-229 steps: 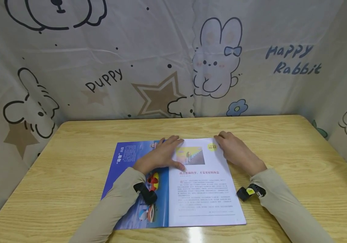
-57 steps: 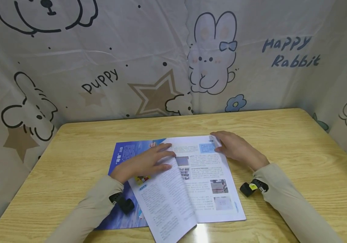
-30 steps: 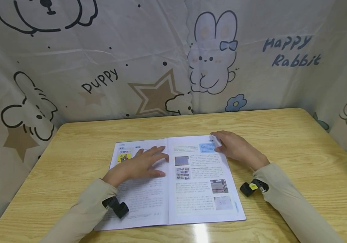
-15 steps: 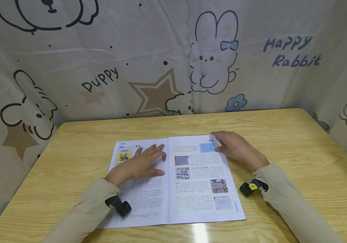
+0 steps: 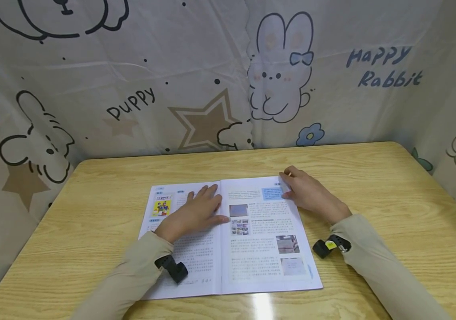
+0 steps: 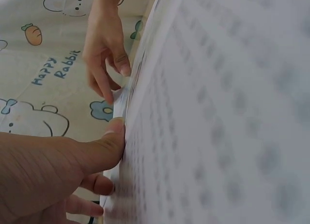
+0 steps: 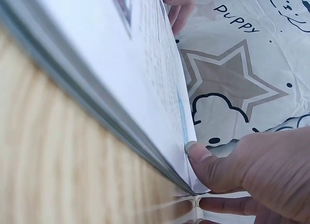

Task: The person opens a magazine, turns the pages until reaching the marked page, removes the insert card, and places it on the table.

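An open magazine (image 5: 251,272) lies on the wooden table, text on its left page and text with small photos on its right page. The left hand (image 5: 196,211) rests on the upper left page beside the spine, fingers spread, thumb reaching across the fold. At the top right corner, the right hand (image 5: 313,195) pinches the page. In the right wrist view its thumb (image 7: 213,168) presses on the printed side, with the other fingers below the corner. The left wrist view shows the left thumb (image 6: 109,144) against the paper.
The wooden table (image 5: 375,191) extends around the magazine on all sides. Behind it hangs a cloth (image 5: 208,44) printed with cartoon animals and stars. A black wrist camera (image 5: 173,269) sits on the left sleeve, and another camera (image 5: 325,246) on the right.
Pages have been turned to the left by the left hand, covering the blue picture page with text. Lately the left hand has shifted right to the spine; the right hand stays at the corner.
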`<state>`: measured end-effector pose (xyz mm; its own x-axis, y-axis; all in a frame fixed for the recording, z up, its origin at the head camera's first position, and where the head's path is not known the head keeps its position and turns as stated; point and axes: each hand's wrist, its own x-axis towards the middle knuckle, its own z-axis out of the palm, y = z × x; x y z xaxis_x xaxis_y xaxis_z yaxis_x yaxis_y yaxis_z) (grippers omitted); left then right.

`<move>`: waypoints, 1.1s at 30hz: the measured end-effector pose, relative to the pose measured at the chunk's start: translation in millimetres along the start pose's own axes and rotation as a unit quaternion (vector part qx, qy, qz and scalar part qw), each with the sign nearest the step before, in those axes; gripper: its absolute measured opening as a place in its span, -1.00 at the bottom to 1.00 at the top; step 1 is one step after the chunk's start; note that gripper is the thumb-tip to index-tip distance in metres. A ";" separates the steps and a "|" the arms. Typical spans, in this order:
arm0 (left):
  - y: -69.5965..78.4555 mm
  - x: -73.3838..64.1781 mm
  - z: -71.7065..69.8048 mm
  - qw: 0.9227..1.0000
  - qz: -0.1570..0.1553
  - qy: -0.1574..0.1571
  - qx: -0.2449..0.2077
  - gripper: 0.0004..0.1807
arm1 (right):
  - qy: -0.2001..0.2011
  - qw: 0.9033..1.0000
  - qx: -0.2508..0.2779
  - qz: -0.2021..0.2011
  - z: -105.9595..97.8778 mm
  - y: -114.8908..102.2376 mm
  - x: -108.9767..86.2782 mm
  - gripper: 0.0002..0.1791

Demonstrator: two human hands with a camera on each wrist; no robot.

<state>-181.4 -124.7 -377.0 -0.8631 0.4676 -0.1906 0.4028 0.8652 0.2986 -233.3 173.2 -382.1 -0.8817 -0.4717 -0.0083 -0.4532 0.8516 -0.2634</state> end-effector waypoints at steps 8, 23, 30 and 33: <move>12.7 8.4 1.2 0.998 -0.056 -0.010 0.012 -0.44 | 0.016 1.000 0.022 0.005 1.7 -0.6 2.7 -0.34; 16.9 10.0 1.8 0.998 -0.065 -0.026 0.000 -0.37 | 0.000 1.000 0.008 0.013 -0.3 2.7 -1.1 -0.35; 17.2 10.2 0.2 0.997 -0.074 -0.035 0.003 -0.25 | 0.001 1.000 0.014 0.010 -0.7 1.3 -0.5 -0.39; 16.7 10.6 -1.0 0.996 -0.078 -0.040 0.002 -0.21 | -0.002 1.000 0.011 0.007 -1.0 0.3 -0.5 -0.39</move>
<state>-184.1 -105.5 -373.1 -0.8880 0.3405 -0.3092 0.2674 0.9292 0.2553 -233.1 173.9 -381.2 -0.8875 -0.4606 -0.0152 -0.4378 0.8529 -0.2843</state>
